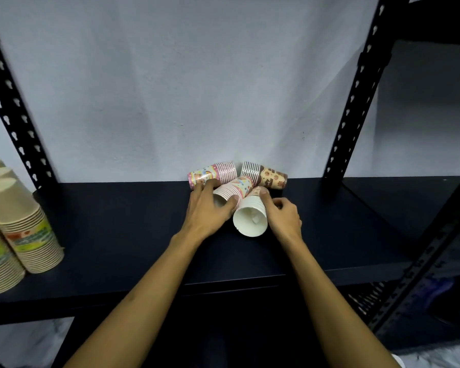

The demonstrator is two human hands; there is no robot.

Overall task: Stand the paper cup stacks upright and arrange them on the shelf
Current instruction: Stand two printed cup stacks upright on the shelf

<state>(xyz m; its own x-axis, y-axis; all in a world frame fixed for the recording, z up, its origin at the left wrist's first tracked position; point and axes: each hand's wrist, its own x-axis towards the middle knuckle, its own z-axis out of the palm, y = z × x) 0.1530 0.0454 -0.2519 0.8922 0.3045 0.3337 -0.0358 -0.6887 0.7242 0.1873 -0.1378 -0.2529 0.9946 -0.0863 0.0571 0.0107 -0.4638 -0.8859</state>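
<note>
Barely begun, by the look of it: four patterned paper cup stacks lying on their sides in a huddle at the back of the black shelf (117,221), none yet upright. Pink stack (213,175) and brown stack (264,175) hard against the wall behind the huddle, rims toward each other. Two nearer stacks in front of those, mouths facing forward.

Left hand (210,205) draped over the confetti-print stack (231,191), fingers spread and curled round its rim end, fingertips reaching the pink stack. Right hand (283,217) gripping the front stack (250,217), thumb on top, fingers curled along its right side.

Front stack's open mouth showing a white interior with a small pale patch inside, possibly only a reflection.

Far left of the huddle, tall beige cup stacks (24,224) already standing mouth-down.

Left to do: righting all four, then lining them up.
</note>
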